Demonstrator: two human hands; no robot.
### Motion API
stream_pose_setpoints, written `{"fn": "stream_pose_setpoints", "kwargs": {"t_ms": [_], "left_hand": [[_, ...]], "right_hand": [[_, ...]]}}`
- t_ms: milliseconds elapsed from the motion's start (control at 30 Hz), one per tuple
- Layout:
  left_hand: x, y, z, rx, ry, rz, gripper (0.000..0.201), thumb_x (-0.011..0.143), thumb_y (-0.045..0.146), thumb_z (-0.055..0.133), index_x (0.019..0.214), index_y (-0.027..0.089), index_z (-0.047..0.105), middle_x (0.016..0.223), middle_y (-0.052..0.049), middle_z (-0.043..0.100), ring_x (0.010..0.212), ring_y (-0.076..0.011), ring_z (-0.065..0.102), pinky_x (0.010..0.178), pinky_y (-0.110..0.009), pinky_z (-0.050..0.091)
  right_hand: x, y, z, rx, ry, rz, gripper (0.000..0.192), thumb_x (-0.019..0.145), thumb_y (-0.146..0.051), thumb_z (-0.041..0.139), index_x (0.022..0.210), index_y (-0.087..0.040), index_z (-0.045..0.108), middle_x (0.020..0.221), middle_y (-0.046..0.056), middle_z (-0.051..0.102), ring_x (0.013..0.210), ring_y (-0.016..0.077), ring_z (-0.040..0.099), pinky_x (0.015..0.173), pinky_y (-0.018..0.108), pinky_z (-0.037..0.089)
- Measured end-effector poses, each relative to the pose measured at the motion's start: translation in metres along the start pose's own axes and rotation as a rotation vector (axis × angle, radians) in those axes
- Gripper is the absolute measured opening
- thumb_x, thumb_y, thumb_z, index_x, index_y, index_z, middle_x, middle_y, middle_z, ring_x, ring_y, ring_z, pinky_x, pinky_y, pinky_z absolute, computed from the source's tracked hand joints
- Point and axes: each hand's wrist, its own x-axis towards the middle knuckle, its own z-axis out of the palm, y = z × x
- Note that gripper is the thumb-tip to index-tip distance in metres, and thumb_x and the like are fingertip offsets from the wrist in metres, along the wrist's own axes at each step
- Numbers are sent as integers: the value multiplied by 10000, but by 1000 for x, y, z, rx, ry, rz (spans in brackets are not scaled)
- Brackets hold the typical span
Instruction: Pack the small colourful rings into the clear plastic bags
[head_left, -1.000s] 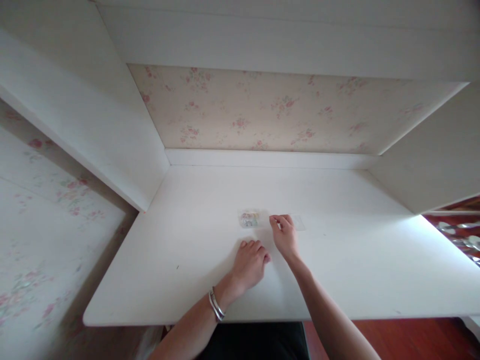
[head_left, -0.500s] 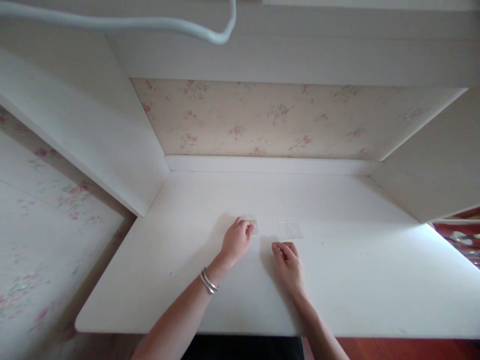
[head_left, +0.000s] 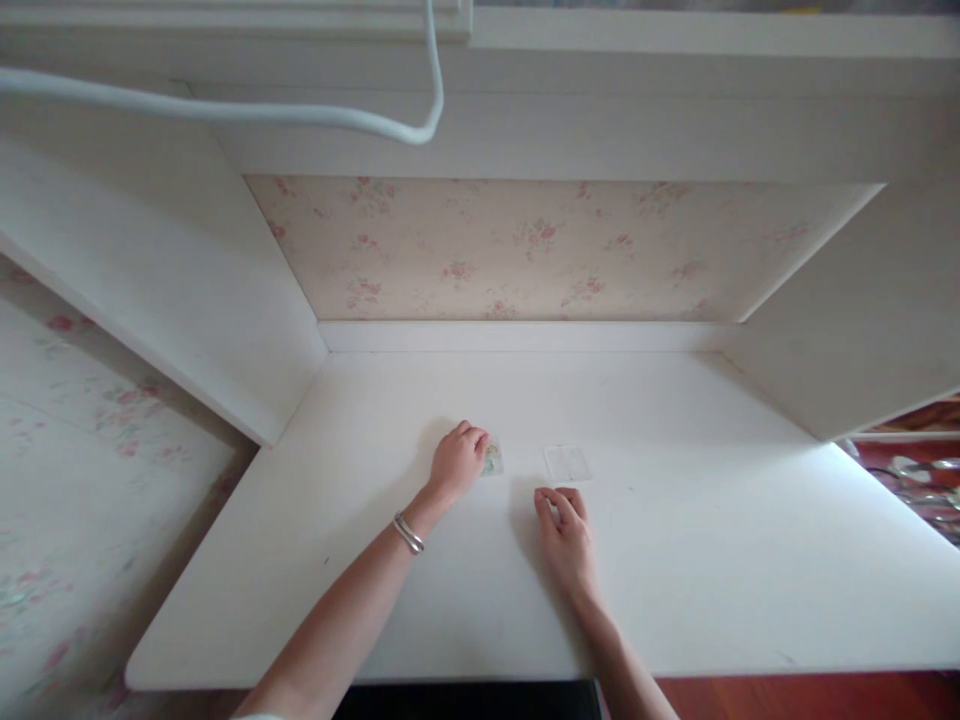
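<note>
My left hand (head_left: 456, 462) rests on the white desk (head_left: 675, 560) with its fingers curled over a small clear packet with a colourful print (head_left: 493, 460); only the packet's right edge shows. A flat clear plastic rectangle (head_left: 567, 463) lies on the desk a little to the right, untouched. My right hand (head_left: 564, 530) lies on the desk just in front of that rectangle, fingers drawn together and nothing visible in them. A silver bangle (head_left: 407, 533) is on my left wrist.
White side panels close the desk in on the left (head_left: 172, 260) and right (head_left: 847, 330), with floral wallpaper (head_left: 525, 250) at the back. A white cable (head_left: 300, 115) hangs across the top. Red-brown floor and shiny objects (head_left: 922, 480) show at far right.
My left hand moved forward and closed over the printed packet, sliding it left. My right hand let go, drew back toward me, and left the clear rectangle lying alone.
</note>
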Motion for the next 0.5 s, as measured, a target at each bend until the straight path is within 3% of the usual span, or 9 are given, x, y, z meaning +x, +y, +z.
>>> {"fn": "stream_pose_setpoints", "kwargs": {"t_ms": [133,233,400,500], "left_hand": [[-18,-14,-5,-138,113,-11,254,928,282,383,898,198,621,901,-41,593,867,-149,580,818,-273,459],[-35,-27,-6,-199,152,-26,238,903,314,436,1050,202,586,1027,-63,587,986,-175,561,900,-326,451],[-51,-39,-5,-124,67,48,655,745,494,628,1300,221,415,1276,-98,519,1178,-262,467,995,-443,381],[-49,-42,0,-67,37,20,742,689,497,676,1315,215,395,1277,-104,533,1164,-278,487,979,-455,385]], "right_hand": [[3,0,-3,-205,114,-64,361,876,-462,418,948,-213,668,973,85,546,944,223,483,863,384,386],[12,1,-6,-381,132,-37,387,851,-487,436,1062,-226,630,1102,105,514,998,261,464,880,447,357],[32,8,-9,-547,75,24,556,805,-541,465,1265,-229,484,1355,135,362,1162,335,388,902,506,329],[41,14,-10,-544,35,26,566,815,-527,455,1283,-209,462,1384,146,339,1172,316,412,936,502,315]]}}
